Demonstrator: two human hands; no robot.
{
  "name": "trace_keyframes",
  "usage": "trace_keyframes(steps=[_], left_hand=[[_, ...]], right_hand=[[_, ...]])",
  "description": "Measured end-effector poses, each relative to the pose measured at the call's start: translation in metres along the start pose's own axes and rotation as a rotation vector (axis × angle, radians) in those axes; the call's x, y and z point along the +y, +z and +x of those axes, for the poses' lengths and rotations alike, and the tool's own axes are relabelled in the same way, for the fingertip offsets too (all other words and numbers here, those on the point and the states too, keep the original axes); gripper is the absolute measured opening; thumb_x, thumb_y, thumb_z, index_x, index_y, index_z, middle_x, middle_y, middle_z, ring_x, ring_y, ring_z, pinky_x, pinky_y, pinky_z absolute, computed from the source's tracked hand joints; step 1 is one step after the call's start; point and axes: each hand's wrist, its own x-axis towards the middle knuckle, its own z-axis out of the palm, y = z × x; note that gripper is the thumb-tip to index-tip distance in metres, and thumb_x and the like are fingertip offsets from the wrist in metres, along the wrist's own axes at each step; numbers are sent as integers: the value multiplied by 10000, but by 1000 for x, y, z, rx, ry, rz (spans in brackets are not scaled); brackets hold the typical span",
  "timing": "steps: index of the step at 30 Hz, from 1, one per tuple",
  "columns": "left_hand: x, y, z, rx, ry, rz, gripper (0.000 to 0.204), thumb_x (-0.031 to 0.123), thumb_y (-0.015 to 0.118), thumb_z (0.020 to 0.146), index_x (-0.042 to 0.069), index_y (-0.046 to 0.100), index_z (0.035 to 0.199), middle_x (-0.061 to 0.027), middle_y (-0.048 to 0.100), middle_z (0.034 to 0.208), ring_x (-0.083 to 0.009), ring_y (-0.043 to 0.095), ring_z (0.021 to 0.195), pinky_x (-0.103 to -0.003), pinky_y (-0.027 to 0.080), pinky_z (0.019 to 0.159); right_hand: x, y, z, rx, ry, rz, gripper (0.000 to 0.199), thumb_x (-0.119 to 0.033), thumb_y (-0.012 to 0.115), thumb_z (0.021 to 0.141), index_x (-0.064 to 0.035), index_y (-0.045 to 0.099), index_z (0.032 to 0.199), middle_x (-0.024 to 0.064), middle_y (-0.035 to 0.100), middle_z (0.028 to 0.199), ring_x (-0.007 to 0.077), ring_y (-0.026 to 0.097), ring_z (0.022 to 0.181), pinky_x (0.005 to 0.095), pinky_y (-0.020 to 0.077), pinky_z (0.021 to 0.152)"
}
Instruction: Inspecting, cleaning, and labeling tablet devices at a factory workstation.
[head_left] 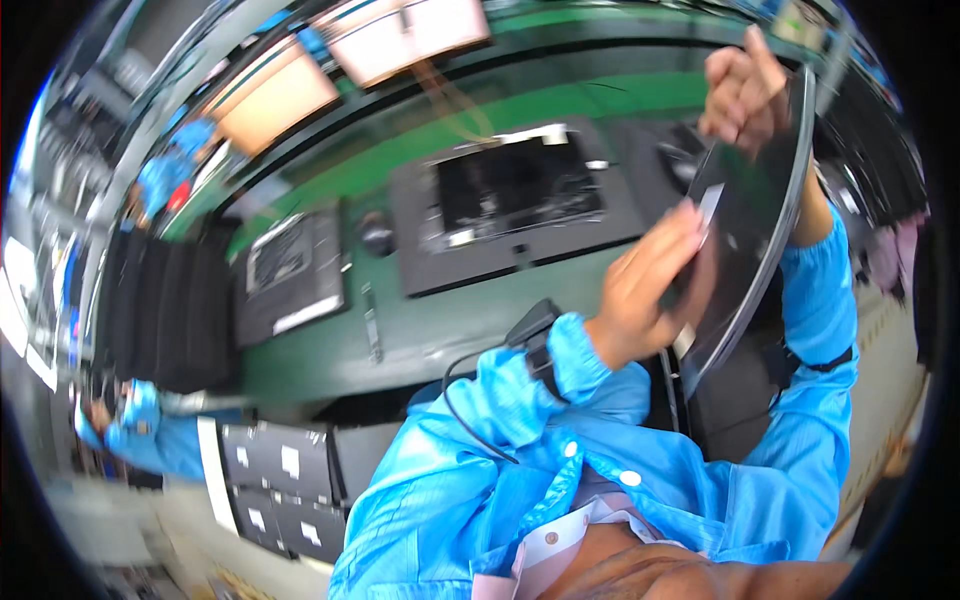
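Note:
A black glossy screen panel [745, 225] is held up tilted, nearly on edge, at the right in front of my body. My right hand [745, 95] grips it by its far upper end, fingers curled and one finger pointing up; part of this hand and its wrist is behind the panel. My left hand [650, 285] is at the panel's left side, fingers close together and fairly straight. At its fingertips is a small white strip [711, 203], seemingly pinched against the glossy face, which mirrors the hand. Blur hides the exact contact.
On the green bench [410, 345] a dark screen [515, 185] rests on a black foam pad [420, 270]. To its left lie a dark round object [377, 235], a thin tool [371, 320] and another pad [330, 285]. Black foam trays [165, 310] stand far left. Other people in blue work nearby.

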Motion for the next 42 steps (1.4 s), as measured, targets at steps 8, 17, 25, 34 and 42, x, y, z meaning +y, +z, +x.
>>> trace_keyframes(steps=[8, 17, 25, 34, 42], left_hand=[[185, -299, -92, 516, -1013, 318, 160, 110, 736, 942, -20, 683, 1020, 18, 665, 791, -57, 550, 679, -239, 436, 627], [288, -381, -187, 680, -1394, 386, 293, 157, 731, 940, -33, 649, 1147, 15, 677, 853, -74, 568, 751, -260, 458, 685], [277, -403, -176, 236, -1544, 410, 407, 193, 781, 904, -77, 639, 1174, -187, 753, 923, -268, 742, 905, -353, 556, 814], [244, -402, -170, 59, -1397, 338, 373, 142, 755, 919, -73, 644, 1203, -193, 756, 943, -269, 750, 903, -348, 564, 814], [247, -394, -165, 57, -1459, 402, 370, 162, 767, 916, -68, 656, 1184, -199, 758, 933, -253, 749, 881, -341, 560, 792]], right_hand=[[173, 218, 23, -595, -677, -684, 204, -241, 677, 951, -47, 730, 985, 93, 656, 896, 277, 634, 943, 434, 514, 845], [311, 369, 51, -965, -1205, -1048, 126, -166, 715, 807, -90, 728, 906, 73, 651, 1034, 249, 582, 1107, 396, 448, 989], [172, 359, -14, -1313, -457, -545, 176, -158, 693, 938, -51, 706, 1077, 151, 716, 987, 338, 659, 896, 404, 521, 857], [165, 345, -62, -1398, -826, -364, 169, -144, 742, 892, -78, 711, 1045, 68, 606, 818, 271, 612, 818, 443, 464, 943], [168, 339, -63, -1402, -851, -408, 175, -135, 731, 888, -77, 712, 1052, 74, 612, 832, 283, 619, 835, 446, 456, 961]])
